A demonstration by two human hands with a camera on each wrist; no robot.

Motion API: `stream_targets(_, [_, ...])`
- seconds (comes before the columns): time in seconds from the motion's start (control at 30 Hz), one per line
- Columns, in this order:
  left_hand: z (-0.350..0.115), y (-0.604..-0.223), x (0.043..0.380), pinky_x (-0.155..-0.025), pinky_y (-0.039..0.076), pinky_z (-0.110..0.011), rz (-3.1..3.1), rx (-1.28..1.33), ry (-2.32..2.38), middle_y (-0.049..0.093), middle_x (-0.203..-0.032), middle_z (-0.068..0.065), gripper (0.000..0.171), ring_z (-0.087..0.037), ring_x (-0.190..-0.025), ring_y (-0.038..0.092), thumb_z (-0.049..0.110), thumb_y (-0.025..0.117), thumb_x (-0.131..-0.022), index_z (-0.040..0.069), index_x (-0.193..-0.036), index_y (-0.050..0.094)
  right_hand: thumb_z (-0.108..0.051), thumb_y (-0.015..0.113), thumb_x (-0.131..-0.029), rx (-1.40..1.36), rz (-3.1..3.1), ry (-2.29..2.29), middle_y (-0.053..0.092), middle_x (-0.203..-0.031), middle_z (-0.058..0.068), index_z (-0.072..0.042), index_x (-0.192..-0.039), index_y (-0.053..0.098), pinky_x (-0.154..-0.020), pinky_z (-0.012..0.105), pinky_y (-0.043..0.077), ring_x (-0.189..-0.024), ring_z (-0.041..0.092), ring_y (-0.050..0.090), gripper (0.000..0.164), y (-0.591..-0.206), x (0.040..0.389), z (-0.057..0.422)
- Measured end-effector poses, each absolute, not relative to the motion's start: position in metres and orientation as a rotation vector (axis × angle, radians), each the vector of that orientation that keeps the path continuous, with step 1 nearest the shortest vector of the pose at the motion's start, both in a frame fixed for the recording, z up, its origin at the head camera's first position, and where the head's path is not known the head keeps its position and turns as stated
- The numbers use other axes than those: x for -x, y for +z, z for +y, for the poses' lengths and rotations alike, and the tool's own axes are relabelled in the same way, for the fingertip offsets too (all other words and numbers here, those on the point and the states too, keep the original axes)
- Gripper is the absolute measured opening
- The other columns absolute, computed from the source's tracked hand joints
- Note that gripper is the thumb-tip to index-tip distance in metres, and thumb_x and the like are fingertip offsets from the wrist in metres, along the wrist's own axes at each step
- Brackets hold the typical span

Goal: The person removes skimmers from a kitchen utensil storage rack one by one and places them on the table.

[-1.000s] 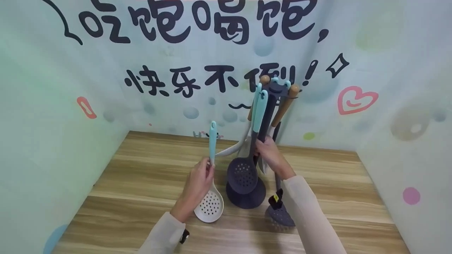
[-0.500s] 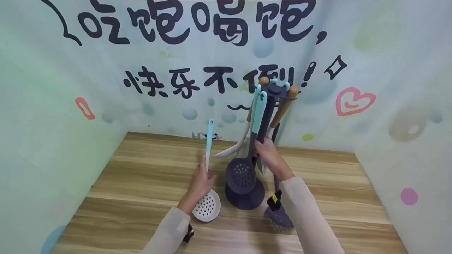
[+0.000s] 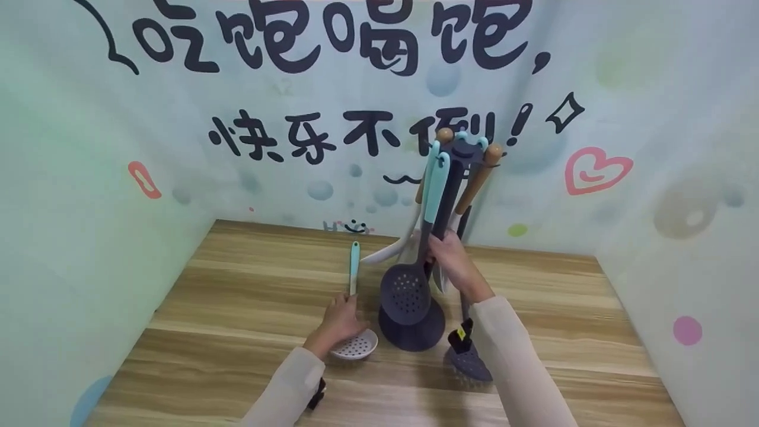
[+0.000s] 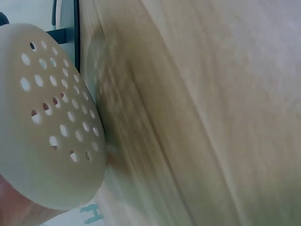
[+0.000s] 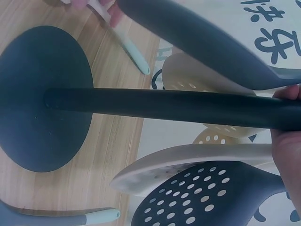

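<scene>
In the head view my left hand grips a white skimmer by its handle, close above the perforated bowl. The mint-green handle end points away over the table, tilted low. The left wrist view has the bowl close up beside the wood; whether it touches the table I cannot tell. My right hand holds the black post of a utensil stand, whose round base sits on the table. A dark skimmer with a mint-green handle hangs at the stand's front.
More utensils hang round the stand, some with wooden handles. A dark pasta server lies on the table right of the base, partly behind my right forearm. Printed cloth walls border the table at the back and sides.
My left hand has lowered the white skimmer toward the table and gripped nearer its bowl. The handle has gone from fairly upright to low. My right hand has stayed on the post.
</scene>
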State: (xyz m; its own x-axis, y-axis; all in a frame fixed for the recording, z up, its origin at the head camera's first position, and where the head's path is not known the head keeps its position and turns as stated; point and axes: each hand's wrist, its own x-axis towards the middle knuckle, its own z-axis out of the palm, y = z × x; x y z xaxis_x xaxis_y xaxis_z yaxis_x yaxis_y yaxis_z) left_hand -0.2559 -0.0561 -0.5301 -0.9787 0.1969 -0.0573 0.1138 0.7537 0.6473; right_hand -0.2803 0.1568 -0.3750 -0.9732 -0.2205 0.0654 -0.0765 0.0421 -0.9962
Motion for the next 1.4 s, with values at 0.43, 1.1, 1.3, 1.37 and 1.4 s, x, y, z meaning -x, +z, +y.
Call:
stream_targets(0.43, [-0.045,-0.531,0.260,-0.099,0.035,-0.054,2.818,-0.254,1.048,0.041,-0.128,-0.032,0.062,-0.046,-0.117,0.041,0.009,0.066,-0.079,-0.011,-0.132,0.042,-0.015,0.046,-0.097,0.253,2.187,-2.114,0.034,-0.054,-0.006,-0.012,-0.069,0.036,-0.056,0.025,0.032,-0.053,0.010,0.034,0.029,-0.383,0.289,0.158])
stream_targets(1.1, [-0.044,-0.508,0.253,-0.100,0.032,-0.059,2.793,-0.013,1.177,0.034,-0.138,-0.027,0.060,-0.044,-0.126,0.036,0.014,0.057,-0.087,0.000,-0.140,0.034,-0.014,0.045,-0.097,0.226,2.183,-2.136,0.032,-0.054,-0.006,-0.011,-0.070,0.035,-0.055,0.024,0.031,-0.053,0.011,0.033,0.029,-0.386,0.289,0.156])
stream_targets(1.3, [-0.038,-0.482,0.247,-0.098,0.037,-0.051,2.881,0.061,1.640,0.036,-0.133,-0.020,0.053,-0.039,-0.120,0.043,0.000,0.055,-0.082,0.001,-0.133,0.040,-0.013,0.044,-0.097,0.236,2.166,-2.149,0.033,-0.055,-0.006,-0.011,-0.072,0.035,-0.055,0.025,0.030,-0.053,0.010,0.033,0.026,-0.386,0.289,0.156])
stream_targets(1.37, [-0.034,-0.471,0.244,-0.095,0.040,-0.048,2.873,0.037,1.840,0.038,-0.130,-0.018,0.051,-0.037,-0.117,0.046,-0.005,0.054,-0.081,0.004,-0.130,0.042,-0.013,0.044,-0.096,0.245,2.158,-2.156,0.033,-0.055,-0.006,-0.011,-0.071,0.035,-0.055,0.025,0.030,-0.053,0.010,0.033,0.027,-0.385,0.289,0.156])
stream_targets(1.4, [-0.032,-0.464,0.242,-0.094,0.042,-0.046,2.857,0.010,1.935,0.039,-0.129,-0.016,0.050,-0.035,-0.117,0.046,-0.006,0.053,-0.081,0.005,-0.129,0.043,-0.013,0.045,-0.096,0.252,2.158,-2.158,0.033,-0.055,-0.006,-0.011,-0.070,0.035,-0.055,0.025,0.030,-0.053,0.010,0.033,0.028,-0.385,0.289,0.156])
